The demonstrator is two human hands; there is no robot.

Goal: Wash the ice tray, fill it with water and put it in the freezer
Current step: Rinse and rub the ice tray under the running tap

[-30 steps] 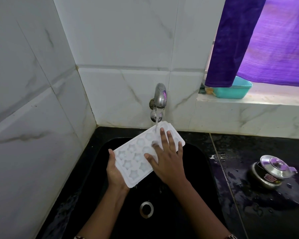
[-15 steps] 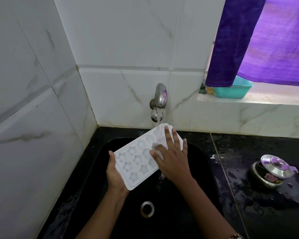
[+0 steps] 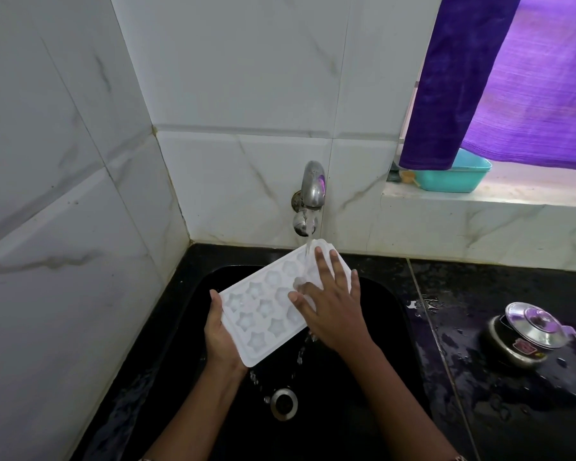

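A white ice tray (image 3: 263, 307) with star-shaped cells is tilted over the black sink (image 3: 373, 361), its far end under the running metal tap (image 3: 311, 194). My left hand (image 3: 218, 337) grips the tray's near-left edge from below, thumb on the rim. On the tray's far right half lies my right hand (image 3: 333, 307), flat with fingers spread and straight. Water runs off the tray's lower edge toward the drain (image 3: 283, 403).
White marble tiles close in the left and back. A wet black counter (image 3: 479, 294) on the right carries a small steel lidded pot (image 3: 526, 334). A teal tub (image 3: 453, 176) sits on the window ledge under a purple curtain (image 3: 512, 78).
My right hand slid from the tray's middle toward its far right end under the tap. The tray tilted slightly, and water now drips off its lower edge.
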